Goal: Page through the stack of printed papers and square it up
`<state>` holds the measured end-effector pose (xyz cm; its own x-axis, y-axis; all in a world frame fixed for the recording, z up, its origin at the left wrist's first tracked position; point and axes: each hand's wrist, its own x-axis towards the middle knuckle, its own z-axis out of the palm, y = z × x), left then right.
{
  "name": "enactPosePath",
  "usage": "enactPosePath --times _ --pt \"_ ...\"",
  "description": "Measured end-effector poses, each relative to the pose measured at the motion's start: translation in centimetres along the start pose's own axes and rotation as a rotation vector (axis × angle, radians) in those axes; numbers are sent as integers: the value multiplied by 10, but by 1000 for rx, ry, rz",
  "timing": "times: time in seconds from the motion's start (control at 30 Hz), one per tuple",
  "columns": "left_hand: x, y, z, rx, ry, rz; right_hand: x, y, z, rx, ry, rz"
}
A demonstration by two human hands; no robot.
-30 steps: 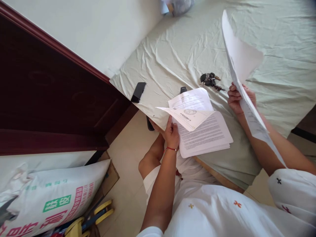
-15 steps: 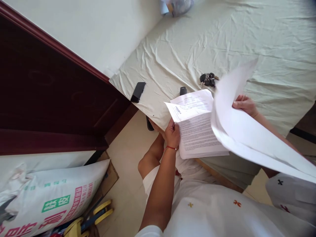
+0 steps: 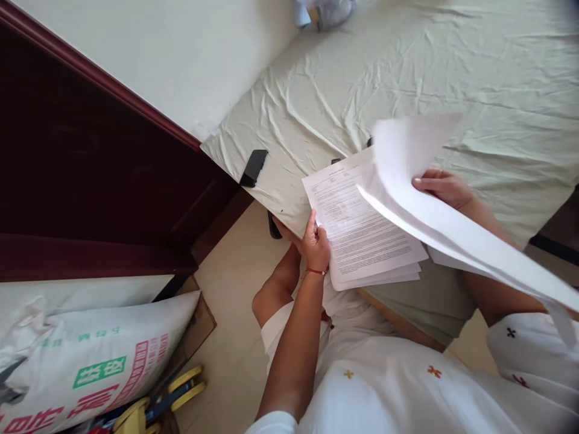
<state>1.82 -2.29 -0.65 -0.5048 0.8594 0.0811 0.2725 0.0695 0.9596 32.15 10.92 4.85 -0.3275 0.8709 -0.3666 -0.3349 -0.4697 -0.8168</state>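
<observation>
My left hand (image 3: 316, 246), with a red string bracelet at the wrist, grips the left edge of several printed sheets of paper (image 3: 362, 223). Its thumb lies along the margin. The printed text faces up, and the sheets hang over the front edge of the cloth-covered surface. On the other side, my right hand (image 3: 441, 185) is closed on a bundle of curled white sheets (image 3: 420, 175), pinched between thumb and fingers. Those sheets arch over my right forearm and are blurred at the ends. Behind the papers, a small black object (image 3: 335, 161) is mostly hidden.
A pale, wrinkled cloth (image 3: 407, 66) covers the wide surface. On its left corner lies a black phone-like object (image 3: 254, 167). A dark red wooden panel (image 3: 90, 157) stands at left. Below are a white printed sack (image 3: 104, 355) and yellow wheels (image 3: 187, 386). A plastic bag (image 3: 332, 13) sits at the far edge.
My right hand has shifted slightly left with its sheets. A full printed page now lies flat on the left hand's stack, where a folded-over corner was. The keys are now almost hidden behind paper.
</observation>
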Motion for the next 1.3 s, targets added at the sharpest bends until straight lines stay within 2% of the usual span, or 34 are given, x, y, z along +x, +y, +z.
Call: enactPosePath --times 0.1,0.17,0.33,0.43,0.73,1.03,1.3 --pt "-1 -2 0 -70 -25 -5 11 -2 11 10 60 -9" --pt "-1 -5 0 -84 -43 -17 18 -2 15 46 94 -88" --pt "-1 -8 -2 -147 -61 24 30 1 8 91 156 -333" --pt "-1 -8 -3 -157 -59 20 32 0 4 59 187 -413" --pt "0 -7 -2 -236 -73 -5 20 -2 12 -4 136 -402" --pt "0 -6 -2 -266 -69 2 21 -3 6 8 147 -434" --pt "0 -9 -1 -278 -29 -65 27 15 18 -109 89 -424"
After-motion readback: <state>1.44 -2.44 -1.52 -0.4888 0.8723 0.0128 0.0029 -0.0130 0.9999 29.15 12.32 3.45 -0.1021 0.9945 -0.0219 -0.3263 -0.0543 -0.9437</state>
